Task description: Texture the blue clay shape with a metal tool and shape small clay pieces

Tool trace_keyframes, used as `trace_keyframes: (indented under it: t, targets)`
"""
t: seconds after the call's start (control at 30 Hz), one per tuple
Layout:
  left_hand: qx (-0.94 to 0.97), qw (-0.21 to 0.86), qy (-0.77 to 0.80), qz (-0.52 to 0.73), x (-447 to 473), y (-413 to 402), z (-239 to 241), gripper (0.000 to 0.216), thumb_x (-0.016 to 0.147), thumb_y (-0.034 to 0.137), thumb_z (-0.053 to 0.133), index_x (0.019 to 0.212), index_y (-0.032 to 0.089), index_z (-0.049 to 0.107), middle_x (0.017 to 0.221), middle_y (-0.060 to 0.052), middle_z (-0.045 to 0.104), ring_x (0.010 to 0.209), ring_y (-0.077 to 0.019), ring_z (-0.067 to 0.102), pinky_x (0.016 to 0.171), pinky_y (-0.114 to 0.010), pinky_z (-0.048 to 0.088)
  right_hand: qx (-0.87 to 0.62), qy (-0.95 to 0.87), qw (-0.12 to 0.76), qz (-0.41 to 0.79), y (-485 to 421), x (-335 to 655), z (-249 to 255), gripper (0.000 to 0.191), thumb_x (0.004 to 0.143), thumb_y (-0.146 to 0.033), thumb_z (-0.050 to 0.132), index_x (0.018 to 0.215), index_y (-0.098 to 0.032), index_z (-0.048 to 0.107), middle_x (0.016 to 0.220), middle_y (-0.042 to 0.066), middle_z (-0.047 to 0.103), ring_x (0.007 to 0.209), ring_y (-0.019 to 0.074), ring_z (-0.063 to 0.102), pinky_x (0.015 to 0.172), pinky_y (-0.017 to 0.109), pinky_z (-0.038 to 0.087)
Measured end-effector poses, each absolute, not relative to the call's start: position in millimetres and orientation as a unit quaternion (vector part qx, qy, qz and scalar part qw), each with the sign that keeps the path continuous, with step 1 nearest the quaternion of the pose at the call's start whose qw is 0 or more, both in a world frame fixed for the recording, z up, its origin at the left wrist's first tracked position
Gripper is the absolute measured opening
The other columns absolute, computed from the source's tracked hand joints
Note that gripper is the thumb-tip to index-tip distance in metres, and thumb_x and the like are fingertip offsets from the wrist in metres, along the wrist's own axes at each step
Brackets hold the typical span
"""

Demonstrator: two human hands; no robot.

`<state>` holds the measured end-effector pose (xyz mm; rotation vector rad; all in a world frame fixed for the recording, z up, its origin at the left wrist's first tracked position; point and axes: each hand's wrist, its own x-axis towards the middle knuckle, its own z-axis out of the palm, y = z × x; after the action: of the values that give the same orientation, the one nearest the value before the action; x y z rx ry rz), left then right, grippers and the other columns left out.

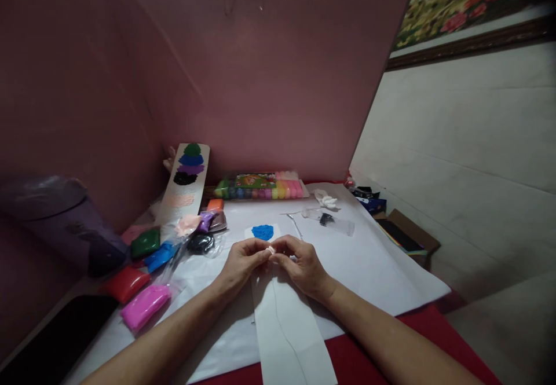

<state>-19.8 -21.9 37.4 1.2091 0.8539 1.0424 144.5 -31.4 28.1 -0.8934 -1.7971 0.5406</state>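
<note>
My left hand [241,262] and my right hand [301,264] meet at the middle of the table, fingers pinched together on a small pale pink lump of clay [271,250]. They hover over a long white paper strip [286,327] that runs toward me. On the strip's far end, just beyond my fingertips, lies a flat blue clay patch [263,232].
Clay packets lie at the left: pink [145,306], red [125,283], blue [160,256], green [146,242]. A second strip [187,181] with coloured clay leans on the pink board. A clay box [260,186], white pieces [326,201], a plastic bag [332,222] and a cardboard box [408,235] lie beyond.
</note>
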Motion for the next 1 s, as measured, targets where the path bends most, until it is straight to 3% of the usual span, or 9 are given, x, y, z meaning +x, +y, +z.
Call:
trace_keyframes:
  t: [0.17, 0.37, 0.6, 0.77, 1.0]
  targets:
    - [0.538, 0.626, 0.355, 0.44, -20.4, -20.5, 35.5, 0.033, 0.073, 0.042, 0.071, 0.078, 0.01, 0.067, 0.054, -0.002, 0.059, 0.046, -0.0091, 0.05, 0.047, -0.021, 0.037, -0.373, -0.753, 0.5, 0.209, -32.4, 144.4, 29.8, 0.006, 0.086, -0.018, 0.056, 0.086, -0.018, 0.062, 0.077, 0.003, 0.065, 0.069, 0.0142, 0.059, 0.065, 0.026, 0.049]
    - [0.521, 0.623, 0.359, 0.459, -20.9, -18.2, 34.9, 0.029, 0.069, 0.036, 0.076, 0.077, 0.012, 0.063, 0.058, 0.0, 0.061, 0.044, -0.0084, 0.051, 0.046, -0.02, 0.041, -0.382, -0.759, 0.486, 0.205, -35.0, 143.9, 27.6, 0.018, 0.078, -0.008, 0.059, 0.092, -0.019, 0.058, 0.082, 0.001, 0.063, 0.069, 0.0131, 0.058, 0.064, 0.025, 0.048]
    - [0.519, 0.636, 0.337, 0.46, -19.9, -22.2, 35.9, 0.029, 0.069, 0.035, 0.076, 0.076, 0.013, 0.06, 0.059, -0.003, 0.065, 0.049, -0.012, 0.058, 0.048, -0.022, 0.045, -0.366, -0.776, 0.483, 0.173, -31.7, 145.6, 25.7, 0.01, 0.082, -0.012, 0.059, 0.087, -0.02, 0.06, 0.079, 0.002, 0.061, 0.072, 0.0148, 0.057, 0.066, 0.026, 0.048]
    - [0.503, 0.628, 0.358, 0.474, -17.9, -22.1, 35.3, 0.032, 0.073, 0.042, 0.071, 0.086, 0.014, 0.062, 0.06, -0.003, 0.065, 0.049, -0.0133, 0.059, 0.046, -0.023, 0.046, -0.364, -0.77, 0.495, 0.171, -30.6, 145.3, 25.5, 0.005, 0.086, -0.016, 0.056, 0.088, -0.02, 0.06, 0.081, 0.003, 0.061, 0.073, 0.015, 0.058, 0.068, 0.027, 0.048]
    - [0.515, 0.624, 0.358, 0.467, -20.2, -20.2, 33.9, 0.028, 0.065, 0.034, 0.079, 0.074, 0.012, 0.063, 0.06, -0.001, 0.064, 0.048, -0.0103, 0.057, 0.049, -0.022, 0.045, -0.366, -0.77, 0.489, 0.186, -32.6, 145.2, 26.0, 0.02, 0.079, -0.011, 0.061, 0.096, -0.021, 0.058, 0.081, 0.001, 0.063, 0.068, 0.0136, 0.058, 0.064, 0.026, 0.048]
